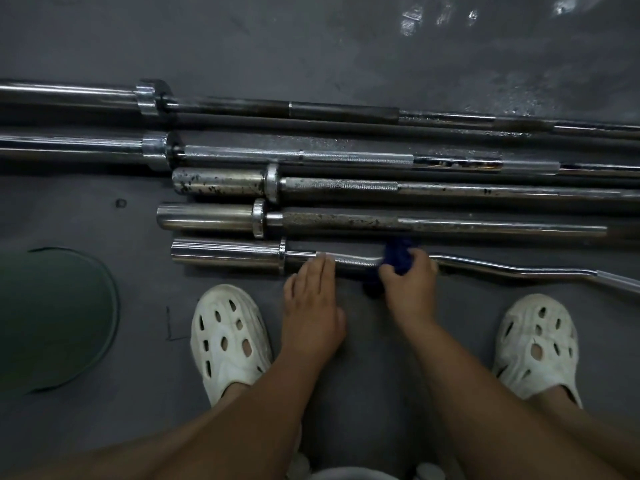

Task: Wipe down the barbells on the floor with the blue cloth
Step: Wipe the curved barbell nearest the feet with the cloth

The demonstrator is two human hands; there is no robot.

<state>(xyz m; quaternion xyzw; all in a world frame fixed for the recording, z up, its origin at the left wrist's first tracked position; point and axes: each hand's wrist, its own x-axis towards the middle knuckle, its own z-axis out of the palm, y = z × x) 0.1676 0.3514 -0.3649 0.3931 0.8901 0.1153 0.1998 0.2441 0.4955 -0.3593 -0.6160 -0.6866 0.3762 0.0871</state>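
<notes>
Wiping the curl bar [225,254]
Right hand [410,282] clenches the cloth [398,254] round the bar, which lies nearest the person on the floor [138,220]; left hand [311,292] rests flat on it. If that palm lifts, the bar could roll under the wipe.

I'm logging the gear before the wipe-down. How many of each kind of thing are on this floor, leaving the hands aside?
straight barbells: 4
curved curl bar: 1
blue cloth: 1
white clogs: 2
green round object: 1
Total: 9
</notes>
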